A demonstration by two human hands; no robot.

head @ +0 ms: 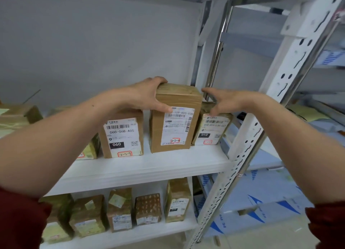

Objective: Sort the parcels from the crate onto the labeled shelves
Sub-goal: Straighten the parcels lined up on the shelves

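Note:
A tall brown parcel [173,99] with a white label stands upright on the white shelf [149,166], between the "060" parcel [122,134] and the "010" parcel [212,129]. My left hand [147,95] grips its top left corner, thumb on the front face and fingers over the top. My right hand [224,101] hovers just right of it with fingers spread, above the "010" parcel and touching nothing that I can see.
Several taped parcels [119,209] line the lower shelf. More boxes sit at the far left of the upper shelf [16,116]. A white perforated upright [261,129] stands at the right, with blue-printed flat cartons [261,198] beyond it.

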